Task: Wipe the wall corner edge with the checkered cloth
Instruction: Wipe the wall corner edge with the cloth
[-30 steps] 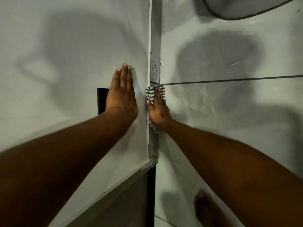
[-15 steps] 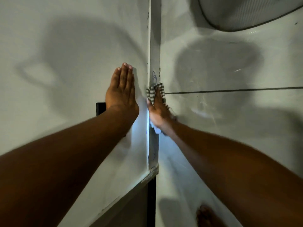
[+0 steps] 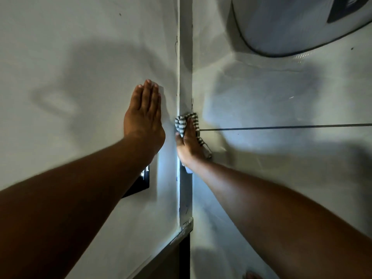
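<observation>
The white wall corner edge (image 3: 185, 77) runs vertically through the middle of the head view. My right hand (image 3: 188, 143) presses the black-and-white checkered cloth (image 3: 181, 122) flat against this edge, the cloth showing above my fingers and beside my palm. My left hand (image 3: 144, 115) lies flat and open on the left wall face, fingers together and pointing up, just left of the corner. Most of the cloth is hidden under my right hand.
A black switch plate (image 3: 141, 183) sits on the left wall, partly behind my left forearm. A dark groove line (image 3: 281, 127) crosses the right wall. A large white rounded appliance (image 3: 291, 23) hangs at top right. A bare foot (image 3: 252, 275) shows at the bottom.
My right hand has slid the cloth upward along the corner edge, covering the blue scribble. My left hand stays flat on the wall, and the view has tilted up.
</observation>
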